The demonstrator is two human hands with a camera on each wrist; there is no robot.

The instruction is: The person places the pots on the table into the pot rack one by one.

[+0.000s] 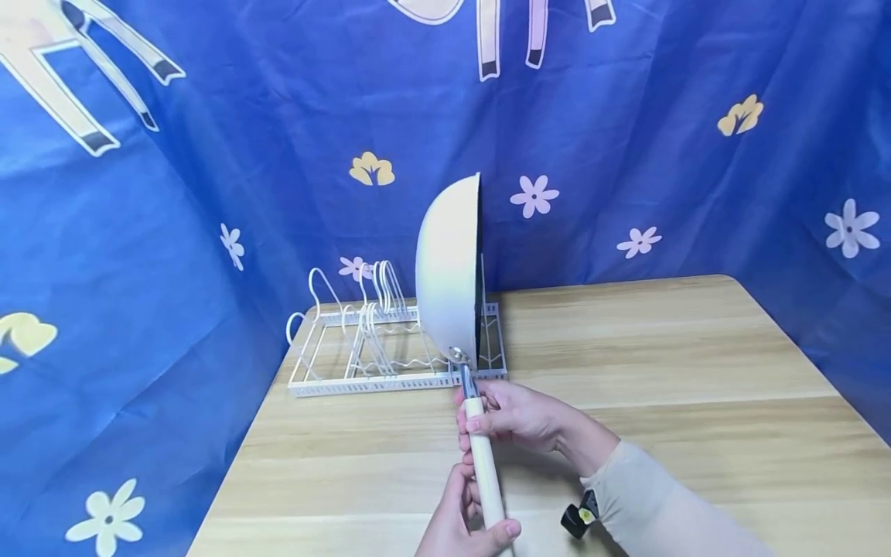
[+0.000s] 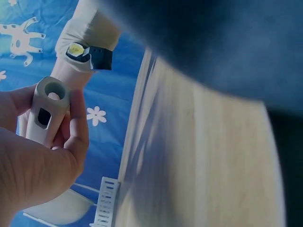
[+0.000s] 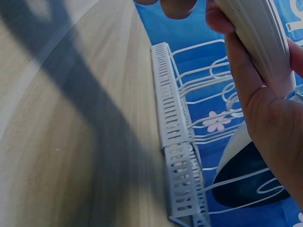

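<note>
A white wok (image 1: 448,271) is held on its side, with its dark inner face toward the right. Its lower edge overlaps the right end of a white wire dish rack (image 1: 376,383) in the head view. My right hand (image 1: 525,418) grips the upper part of the pale handle (image 1: 486,472), near the metal neck. Lower down, my left hand (image 1: 466,518) holds the handle's end between thumb and fingers. The left wrist view shows that handle end with its hanging hole (image 2: 45,117). In the right wrist view, the wok's dark inside (image 3: 241,175) shows among the rack wires.
The rack's several upright wire dividers (image 1: 376,325) stand left of the wok. A wooden table (image 1: 661,348) extends to the right, and a blue patterned cloth (image 1: 592,139) hangs behind and at the sides. A black strap device (image 1: 578,518) sits at the right wrist.
</note>
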